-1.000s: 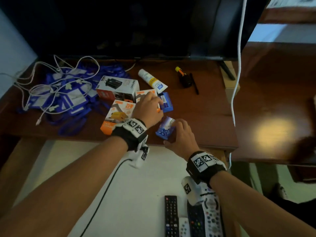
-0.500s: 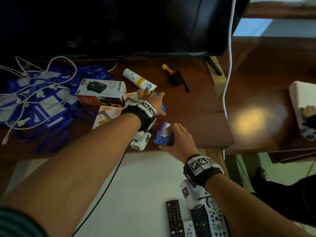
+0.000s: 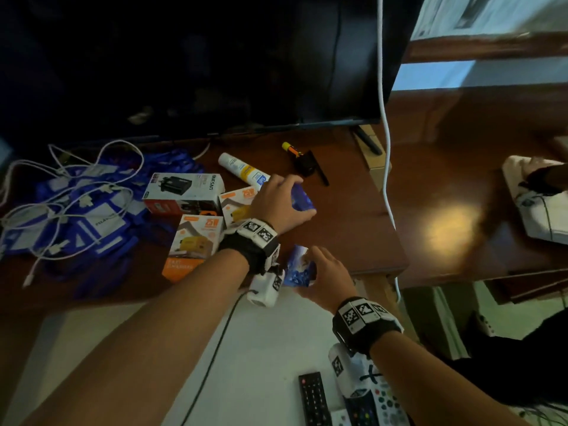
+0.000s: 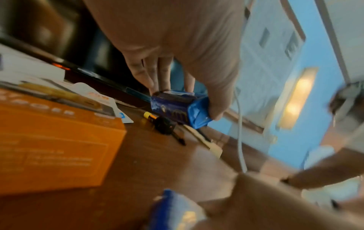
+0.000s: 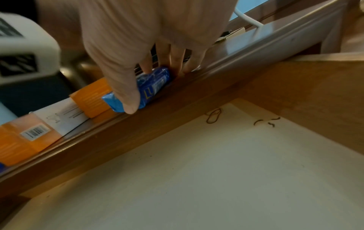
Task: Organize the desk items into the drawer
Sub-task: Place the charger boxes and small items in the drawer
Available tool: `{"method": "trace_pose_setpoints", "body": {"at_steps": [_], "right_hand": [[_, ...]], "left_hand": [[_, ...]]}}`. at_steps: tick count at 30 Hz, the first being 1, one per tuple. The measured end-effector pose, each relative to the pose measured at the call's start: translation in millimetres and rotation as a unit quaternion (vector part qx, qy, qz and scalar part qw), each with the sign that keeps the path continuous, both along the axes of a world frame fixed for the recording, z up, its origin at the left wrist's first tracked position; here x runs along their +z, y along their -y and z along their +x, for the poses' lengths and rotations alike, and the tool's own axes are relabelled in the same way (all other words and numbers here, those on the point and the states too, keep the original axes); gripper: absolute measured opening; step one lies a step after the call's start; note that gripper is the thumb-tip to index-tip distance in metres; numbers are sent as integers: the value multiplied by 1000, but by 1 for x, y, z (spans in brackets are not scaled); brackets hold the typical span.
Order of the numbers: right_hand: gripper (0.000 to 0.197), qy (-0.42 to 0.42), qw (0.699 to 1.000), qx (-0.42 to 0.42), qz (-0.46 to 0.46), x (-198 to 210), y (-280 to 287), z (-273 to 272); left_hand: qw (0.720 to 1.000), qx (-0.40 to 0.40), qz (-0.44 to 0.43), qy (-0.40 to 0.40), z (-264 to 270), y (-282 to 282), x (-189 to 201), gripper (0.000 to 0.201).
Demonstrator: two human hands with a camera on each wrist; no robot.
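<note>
My left hand (image 3: 284,204) grips a small blue packet (image 3: 302,199) in the middle of the dark wooden desk (image 3: 353,229); in the left wrist view the fingers and thumb pinch this blue packet (image 4: 181,109) just above the wood. My right hand (image 3: 325,275) holds a second blue packet (image 3: 299,265) at the desk's front edge, seen pinched as the second blue packet (image 5: 152,88) in the right wrist view. Below it lies the open drawer (image 3: 261,348) with a pale floor (image 5: 216,171). Two remotes (image 3: 313,398) lie in the drawer.
Orange-and-white boxes (image 3: 195,247), a black-printed box (image 3: 184,192), a white tube (image 3: 242,170), a yellow-tipped marker with a pen (image 3: 304,159) and blue lanyards tangled with white cables (image 3: 76,207) lie on the desk. A TV (image 3: 215,63) stands behind. Another person's hand (image 3: 541,176) is at right.
My left hand has moved right off the orange boxes and taken hold of the far blue packet. My right hand has closed on the near packet at the desk edge.
</note>
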State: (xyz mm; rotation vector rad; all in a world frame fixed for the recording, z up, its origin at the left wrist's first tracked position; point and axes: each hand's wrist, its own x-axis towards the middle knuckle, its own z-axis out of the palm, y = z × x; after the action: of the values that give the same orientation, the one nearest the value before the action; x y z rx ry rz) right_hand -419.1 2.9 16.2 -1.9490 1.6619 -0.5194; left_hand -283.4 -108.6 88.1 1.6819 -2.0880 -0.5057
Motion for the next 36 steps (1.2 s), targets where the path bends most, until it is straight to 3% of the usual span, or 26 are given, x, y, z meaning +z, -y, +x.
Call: {"method": "trace_pose_setpoints", "body": {"at_steps": [4, 6, 14, 18, 23, 26, 32, 36], "right_hand": [[50, 29, 1000, -3, 4, 0, 0, -4], [50, 33, 999, -4, 11, 2, 0, -6], [54, 17, 1000, 8, 24, 8, 1, -7], [62, -4, 999, 15, 31, 12, -20, -5], [74, 86, 995, -3, 40, -12, -87, -5], [75, 84, 993, 26, 76, -41, -121, -8], [75, -25, 987, 102, 124, -87, -138, 0], [65, -76, 983, 120, 113, -91, -130, 12]], "left_hand": [[972, 74, 11, -223, 13, -57, 4, 67], [951, 101, 33, -292, 22, -90, -4, 70], [891, 216, 139, -374, 53, -210, -54, 69], [860, 259, 241, -367, 59, -256, -83, 57], [840, 288, 320, -330, 51, -301, -109, 91], [858, 256, 352, -273, 45, -316, -116, 83], [889, 132, 421, -124, 45, -322, -128, 76], [898, 80, 427, -64, 52, -318, -132, 87]]}}
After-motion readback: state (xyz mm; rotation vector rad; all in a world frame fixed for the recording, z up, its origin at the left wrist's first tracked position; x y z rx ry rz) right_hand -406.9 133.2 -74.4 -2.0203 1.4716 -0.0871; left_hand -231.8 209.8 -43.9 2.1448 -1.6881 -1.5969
